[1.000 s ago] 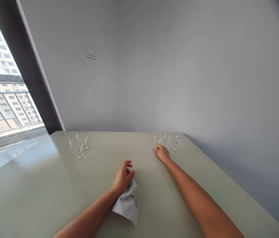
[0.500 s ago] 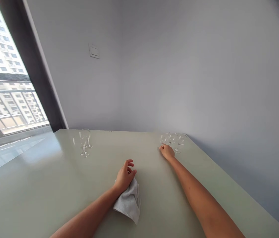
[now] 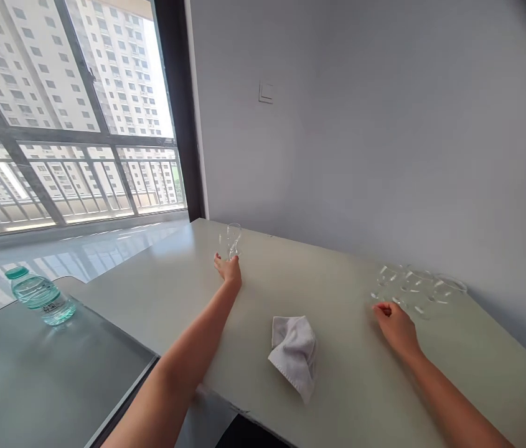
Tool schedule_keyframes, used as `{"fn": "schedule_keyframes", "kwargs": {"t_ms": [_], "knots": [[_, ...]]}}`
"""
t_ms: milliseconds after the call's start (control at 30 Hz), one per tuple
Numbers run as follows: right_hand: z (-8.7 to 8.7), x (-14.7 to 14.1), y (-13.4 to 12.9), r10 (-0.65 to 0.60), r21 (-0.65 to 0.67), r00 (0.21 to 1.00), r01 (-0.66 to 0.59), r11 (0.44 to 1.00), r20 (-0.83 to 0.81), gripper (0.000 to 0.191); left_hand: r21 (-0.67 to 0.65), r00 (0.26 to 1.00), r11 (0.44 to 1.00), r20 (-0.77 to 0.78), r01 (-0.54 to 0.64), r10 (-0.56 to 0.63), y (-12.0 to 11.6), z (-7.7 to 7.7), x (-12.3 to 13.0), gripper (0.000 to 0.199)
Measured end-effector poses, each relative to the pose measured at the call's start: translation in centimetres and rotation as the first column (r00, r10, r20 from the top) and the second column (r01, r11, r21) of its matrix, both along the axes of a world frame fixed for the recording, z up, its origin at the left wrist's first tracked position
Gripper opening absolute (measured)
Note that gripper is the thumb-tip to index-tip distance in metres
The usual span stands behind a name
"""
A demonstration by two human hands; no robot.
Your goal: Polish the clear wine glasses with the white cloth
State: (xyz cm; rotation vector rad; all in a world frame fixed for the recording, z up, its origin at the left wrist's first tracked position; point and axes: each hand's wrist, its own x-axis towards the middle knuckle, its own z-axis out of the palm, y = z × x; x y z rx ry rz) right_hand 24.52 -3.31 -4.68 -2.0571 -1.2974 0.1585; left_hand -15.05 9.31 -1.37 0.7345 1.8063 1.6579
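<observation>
Stemware (image 3: 233,241) near the far-left corner of the table (image 3: 319,280) merits gentle pinching, left hand (image 3: 228,269) spread apart, right hand (image 3: 394,326) curled together.

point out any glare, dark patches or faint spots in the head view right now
Head view: the window is very bright; a pale glare lies on the table's far left end; the top right corner goes dark; the glasses near the right hand show only as faint outlines.
</observation>
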Motion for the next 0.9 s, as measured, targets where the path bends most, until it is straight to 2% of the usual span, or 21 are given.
{"fn": "schedule_keyframes", "kwargs": {"t_ms": [67, 133, 167, 233, 300, 333, 367, 433, 500, 533, 567, 633, 733, 800, 833, 867, 900], "knots": [[1.1, -3.2, -1.6, 0.089, 0.054, 0.996, -0.088, 0.995, -0.029, 0.025, -0.013, 0.998, 0.998, -0.007, 0.060, -0.060, 1.4, -0.2, -1.2, 0.068], [2.7, -7.2, -3.4, 0.278, 0.054, 0.959, -0.275, 0.960, -0.057, 0.027, -0.020, 0.992, 0.991, -0.011, 0.129, -0.129, 2.4, -0.3, -2.0, 0.067], [3.7, -9.3, -4.4, 0.378, 0.038, 0.923, -0.376, 0.926, -0.075, 0.029, -0.021, 0.987, 0.987, -0.013, 0.158, -0.158, 2.8, -0.3, -2.2, 0.065], [5.6, -13.1, -6.3, 0.572, -0.008, 0.815, -0.575, 0.818, -0.092, 0.032, -0.016, 0.979, 0.979, -0.022, 0.202, -0.203, 3.3, -0.2, -2.5, 0.057], [7.0, -15.9, -7.6, 0.691, -0.030, 0.722, -0.692, 0.721, -0.036, 0.033, -0.008, 0.972, 0.972, -0.034, 0.233, -0.234, 3.5, -0.1, -2.7, 0.047], [7.5, -16.9, -7.8, 0.712, -0.037, 0.702, -0.711, 0.702, 0.008, 0.033, -0.004, 0.969, 0.970, -0.040, 0.244, -0.244, 3.4, 0.0, -2.8, 0.042], [7.8, -17.5, -7.7, 0.707, -0.048, 0.704, -0.706, 0.707, 0.066, 0.033, -0.002, 0.968, 0.969, -0.045, 0.249, -0.248, 3.4, 0.0, -2.8, 0.039], [7.9, -18.1, -6.6, 0.623, -0.094, 0.755, -0.619, 0.780, 0.205, 0.034, -0.003, 0.968, 0.970, -0.055, 0.244, -0.244, 2.9, 0.0, -2.6, 0.036], [7.5, -18.2, -4.5, 0.515, -0.196, 0.790, -0.476, 0.857, 0.333, 0.038, -0.003, 0.970, 0.972, -0.069, 0.235, -0.235, 2.2, -0.1, -2.1, 0.034], [7.2, -18.1, -3.4, 0.488, -0.267, 0.792, -0.413, 0.871, 0.367, 0.042, 0.000, 0.968, 0.971, -0.078, 0.238, -0.238, 1.8, -0.1, -1.7, 0.034], [6.9, -18.1, -2.4, 0.492, -0.344, 0.790, -0.377, 0.860, 0.366, 0.045, 0.006, 0.965, 0.968, -0.088, 0.250, -0.248, 1.3, -0.1, -1.2, 0.033], [6.5, -18.0, -0.9, 0.576, -0.484, 0.783, -0.420, 0.768, 0.234, 0.045, 0.025, 0.950, 0.955, -0.108, 0.297, -0.293, 0.4, 0.0, -0.1, 0.032], [6.4, -17.9, -0.4, 0.692, -0.537, 0.722, -0.594, 0.598, -0.028, 0.034, 0.054, 0.916, 0.921, -0.140, 0.386, -0.376, -0.9, 0.4, 1.9, 0.031], [6.5, -17.4, -1.2, 0.716, -0.448, 0.665, -0.717, 0.534, -0.212, 0.028, 0.067, 0.894, 0.899, -0.163, 0.432, -0.417, -1.6, 0.6, 3.2, 0.030], [6.6, -17.1, -1.7, 0.703, -0.350, 0.630, -0.773, 0.529, -0.329, 0.028, 0.072, 0.884, 0.890, -0.177, 0.450, -0.432, -1.9, 0.7, 3.7, 0.030], [6.7, -16.6, -2.2, 0.673, -0.214, 0.573, -0.812, 0.543, -0.468, 0.027, 0.075, 0.875, 0.882, -0.192, 0.465, -0.444, -2.3, 0.7, 4.3, 0.030], [6.8, -16.1, -2.7, 0.631, -0.055, 0.491, -0.812, 0.580, -0.601, 0.027, 0.078, 0.867, 0.875, -0.202, 0.477, -0.455, -2.7, 0.7, 4.8, 0.029]]}}
